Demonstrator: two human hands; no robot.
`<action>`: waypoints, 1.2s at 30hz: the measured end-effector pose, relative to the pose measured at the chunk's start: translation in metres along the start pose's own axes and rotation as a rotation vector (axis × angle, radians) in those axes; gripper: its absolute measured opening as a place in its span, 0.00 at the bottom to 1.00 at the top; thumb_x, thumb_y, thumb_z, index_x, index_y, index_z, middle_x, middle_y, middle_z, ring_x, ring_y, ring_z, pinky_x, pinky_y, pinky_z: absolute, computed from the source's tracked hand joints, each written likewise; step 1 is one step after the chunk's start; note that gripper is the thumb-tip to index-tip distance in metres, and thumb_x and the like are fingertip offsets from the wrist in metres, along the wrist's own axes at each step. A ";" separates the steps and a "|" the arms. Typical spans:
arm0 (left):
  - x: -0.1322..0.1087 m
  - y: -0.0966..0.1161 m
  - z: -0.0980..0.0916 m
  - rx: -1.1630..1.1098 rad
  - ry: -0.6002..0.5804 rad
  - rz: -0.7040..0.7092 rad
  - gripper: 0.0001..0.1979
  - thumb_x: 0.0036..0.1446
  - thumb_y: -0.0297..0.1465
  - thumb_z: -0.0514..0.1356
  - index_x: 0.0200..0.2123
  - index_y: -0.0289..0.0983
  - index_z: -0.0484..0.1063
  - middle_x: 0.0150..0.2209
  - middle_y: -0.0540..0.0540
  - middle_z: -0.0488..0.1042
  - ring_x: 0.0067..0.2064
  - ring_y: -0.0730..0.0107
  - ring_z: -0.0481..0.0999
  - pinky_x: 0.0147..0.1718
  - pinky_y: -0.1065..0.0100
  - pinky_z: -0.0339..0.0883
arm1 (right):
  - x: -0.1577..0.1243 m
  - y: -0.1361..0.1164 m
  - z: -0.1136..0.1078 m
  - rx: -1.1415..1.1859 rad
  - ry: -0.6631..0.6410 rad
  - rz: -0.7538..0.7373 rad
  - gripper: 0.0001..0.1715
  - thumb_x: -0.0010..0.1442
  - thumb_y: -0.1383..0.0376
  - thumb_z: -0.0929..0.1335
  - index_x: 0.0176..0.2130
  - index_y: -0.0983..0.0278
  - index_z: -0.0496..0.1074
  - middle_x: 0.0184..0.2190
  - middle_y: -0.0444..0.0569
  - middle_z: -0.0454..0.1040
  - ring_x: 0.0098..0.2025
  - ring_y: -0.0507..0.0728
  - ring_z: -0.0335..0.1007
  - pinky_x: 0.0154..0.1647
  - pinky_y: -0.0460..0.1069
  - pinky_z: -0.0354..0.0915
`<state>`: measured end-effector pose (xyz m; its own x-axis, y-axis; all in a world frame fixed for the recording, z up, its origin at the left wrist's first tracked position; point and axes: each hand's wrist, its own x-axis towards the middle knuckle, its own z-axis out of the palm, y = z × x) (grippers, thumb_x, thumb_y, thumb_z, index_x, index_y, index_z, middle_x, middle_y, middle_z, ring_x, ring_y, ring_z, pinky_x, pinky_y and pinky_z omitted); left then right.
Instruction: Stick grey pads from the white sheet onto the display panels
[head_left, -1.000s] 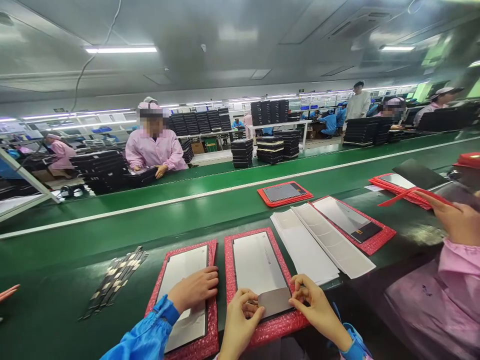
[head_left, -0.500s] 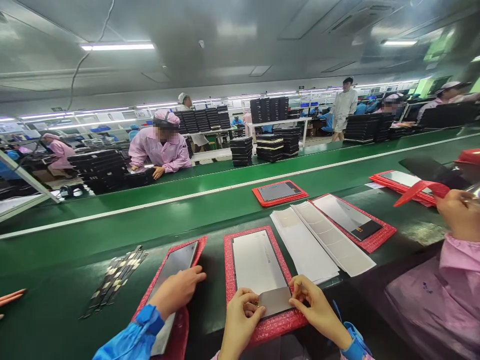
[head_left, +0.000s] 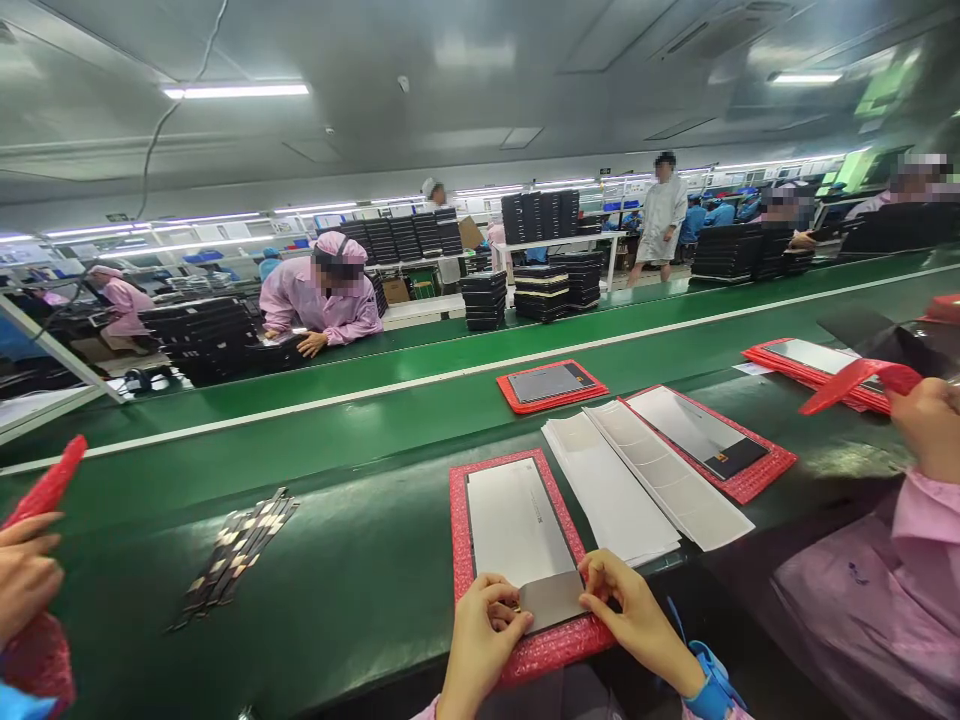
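A flat panel [head_left: 517, 515] with a pale back lies on a red bubble-wrap sheet [head_left: 460, 500] at the bench's near edge. Across the panel's lower end is a grey strip [head_left: 553, 602]. My left hand [head_left: 487, 630] pinches the strip's left end, fingers curled. At its right end, my right hand [head_left: 622, 605] closes thumb and fingers on the strip's corner. The strip's lower edge lies close to the panel.
White label sheets [head_left: 611, 490] lie right of the panel, beside another panel on red wrap [head_left: 769, 480]. Dark strips [head_left: 236, 560] lie left. A neighbour's hand [head_left: 26, 575] holds red wrap; another person's hand [head_left: 930, 425] is at right. A wrapped panel [head_left: 551, 382] sits on the green belt.
The neighbour's hand at left has moved away leftward with the red-wrapped panel that lay beside mine. The red-wrapped panel on the belt has shifted slightly left. My hands have hardly moved.
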<state>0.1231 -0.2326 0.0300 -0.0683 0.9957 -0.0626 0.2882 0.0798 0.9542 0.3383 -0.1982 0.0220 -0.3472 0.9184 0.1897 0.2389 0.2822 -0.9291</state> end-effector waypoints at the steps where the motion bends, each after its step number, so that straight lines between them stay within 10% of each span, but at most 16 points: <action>1: 0.000 0.000 0.001 -0.004 0.001 0.001 0.09 0.41 0.34 0.65 0.25 0.34 0.72 0.34 0.48 0.67 0.24 0.76 0.73 0.20 0.75 0.64 | 0.000 0.000 0.000 -0.006 -0.002 0.000 0.03 0.56 0.67 0.64 0.31 0.61 0.61 0.33 0.43 0.65 0.30 0.50 0.61 0.31 0.45 0.60; 36: -0.003 0.002 0.004 0.094 0.020 0.064 0.05 0.45 0.31 0.62 0.27 0.35 0.71 0.35 0.48 0.67 0.25 0.75 0.74 0.22 0.74 0.67 | -0.002 -0.002 0.003 -0.209 -0.017 -0.074 0.08 0.60 0.67 0.61 0.29 0.60 0.57 0.33 0.44 0.64 0.30 0.51 0.61 0.32 0.46 0.60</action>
<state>0.1274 -0.2353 0.0311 -0.0650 0.9979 0.0046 0.3808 0.0206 0.9244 0.3354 -0.2017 0.0226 -0.3855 0.8888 0.2477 0.3942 0.4014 -0.8267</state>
